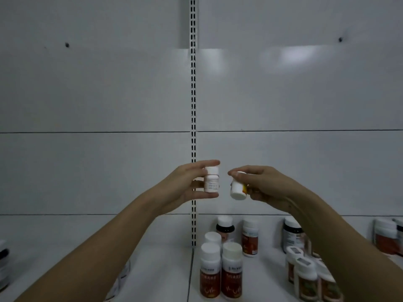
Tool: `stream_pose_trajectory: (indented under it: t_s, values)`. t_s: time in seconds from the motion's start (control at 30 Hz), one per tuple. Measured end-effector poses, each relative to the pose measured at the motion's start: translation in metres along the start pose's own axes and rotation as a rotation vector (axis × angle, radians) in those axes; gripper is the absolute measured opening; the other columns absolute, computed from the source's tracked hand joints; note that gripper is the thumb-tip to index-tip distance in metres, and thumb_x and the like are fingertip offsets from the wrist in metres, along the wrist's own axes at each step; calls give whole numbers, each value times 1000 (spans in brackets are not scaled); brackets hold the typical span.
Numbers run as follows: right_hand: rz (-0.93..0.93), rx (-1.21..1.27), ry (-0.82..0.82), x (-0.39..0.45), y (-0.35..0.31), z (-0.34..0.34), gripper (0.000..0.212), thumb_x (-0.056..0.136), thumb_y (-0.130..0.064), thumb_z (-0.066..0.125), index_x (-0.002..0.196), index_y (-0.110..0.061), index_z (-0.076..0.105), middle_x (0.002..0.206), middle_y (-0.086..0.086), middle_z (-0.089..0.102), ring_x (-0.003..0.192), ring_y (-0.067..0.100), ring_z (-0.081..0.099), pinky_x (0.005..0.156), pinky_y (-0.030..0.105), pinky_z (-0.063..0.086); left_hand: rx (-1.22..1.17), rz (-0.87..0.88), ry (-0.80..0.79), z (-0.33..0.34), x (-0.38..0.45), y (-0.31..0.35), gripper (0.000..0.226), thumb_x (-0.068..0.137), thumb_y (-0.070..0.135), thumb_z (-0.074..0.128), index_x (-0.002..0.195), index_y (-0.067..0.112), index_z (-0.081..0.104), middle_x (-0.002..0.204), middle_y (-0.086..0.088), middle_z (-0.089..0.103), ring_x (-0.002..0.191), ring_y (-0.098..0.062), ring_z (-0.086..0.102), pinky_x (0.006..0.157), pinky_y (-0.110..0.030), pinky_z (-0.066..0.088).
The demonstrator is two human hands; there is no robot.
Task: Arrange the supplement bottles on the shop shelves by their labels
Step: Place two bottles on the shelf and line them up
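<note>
My left hand point(187, 184) holds a small white bottle point(211, 179) upright between thumb and fingers, its printed label facing me. My right hand point(265, 185) grips a second small white bottle point(237, 188), tilted so its white end points toward me and a strip of yellow-orange label shows. Both bottles are raised side by side in front of the white back panel, above the shelf point(165, 271). A narrow gap separates the two bottles.
On the shelf below stand two red-labelled white-capped bottles point(220, 273), more behind them point(249, 236), dark bottles point(292, 234) and a cluster at the right point(309, 280). A slotted upright point(193, 105) divides the back panel. Partly seen items sit at the far left edge point(4, 264).
</note>
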State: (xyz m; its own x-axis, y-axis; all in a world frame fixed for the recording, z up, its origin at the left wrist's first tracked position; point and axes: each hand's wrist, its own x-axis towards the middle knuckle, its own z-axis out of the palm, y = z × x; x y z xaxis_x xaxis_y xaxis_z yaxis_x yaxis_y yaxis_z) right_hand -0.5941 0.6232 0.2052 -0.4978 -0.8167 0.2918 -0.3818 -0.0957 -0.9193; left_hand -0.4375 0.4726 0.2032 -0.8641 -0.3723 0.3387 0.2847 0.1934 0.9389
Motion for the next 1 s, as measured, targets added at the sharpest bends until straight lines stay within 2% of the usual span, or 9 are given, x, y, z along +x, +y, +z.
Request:
stream_pose_trajectory:
  t_s: [0.07,0.27,0.37,0.47,0.6,0.7,0.8,0.9,1.0]
  values:
    - [58,23,-10,-14,-1,3,17,93,-19,64,105,-15,76,89,7,65,61,10,50,54,17,46,-29,-1,-22,0,-12,-8,33,103,8,42,126,18,64,124,-15,61,110,-31,65,80,-37,59]
    - [175,5,35,-68,8,11,23,95,-12,58,110,-13,74,110,15,67,72,15,59,59,18,53,-97,-25,-38,22,-42,-41,29,97,8,54,124,14,62,121,-16,64,100,-24,70,76,-37,60]
    - [183,-114,83,-100,11,-2,22,93,-18,63,112,-14,72,107,10,72,82,18,64,67,21,55,-94,-35,-71,48,-51,-47,27,93,6,60,119,9,64,112,-15,68,98,-24,71,78,-40,61]
    - [182,-201,143,-128,4,-28,18,89,-25,68,104,-16,72,97,4,75,86,17,67,72,26,57,18,-28,-102,78,-53,-38,27,88,8,68,115,10,65,105,-7,73,95,-24,72,77,-40,61]
    - [187,-265,202,-165,-1,-70,16,87,-30,68,98,-19,74,94,0,74,91,16,65,68,23,52,137,-12,-142,127,-48,-16,28,83,11,74,109,11,65,97,-2,75,87,-19,74,71,-31,61]
    - [180,-279,250,-197,4,-112,21,85,-33,70,99,-18,74,93,0,74,91,15,66,67,24,52,209,3,-152,175,-41,-13,30,80,14,78,107,11,65,98,-4,74,87,-21,73,73,-35,61]
    - [191,-289,295,-230,7,-167,34,76,-40,72,100,-16,74,94,1,75,92,17,68,77,31,56,218,-8,-165,232,-31,-15,31,79,15,79,106,10,64,98,-5,74,87,-23,73,77,-41,62]
    - [211,-278,372,-264,0,-228,45,67,-43,71,99,-11,74,97,5,74,93,18,68,74,28,55,227,8,-188,292,-18,-10,32,79,16,79,106,8,64,95,-6,74,82,-20,73,73,-38,62]
    - [201,-292,453,-291,-7,-285,41,72,-39,74,100,-10,72,97,5,73,92,18,66,72,27,54,215,46,-195,347,-3,0,33,79,18,79,107,9,64,92,-4,74,81,-20,74,70,-35,62]
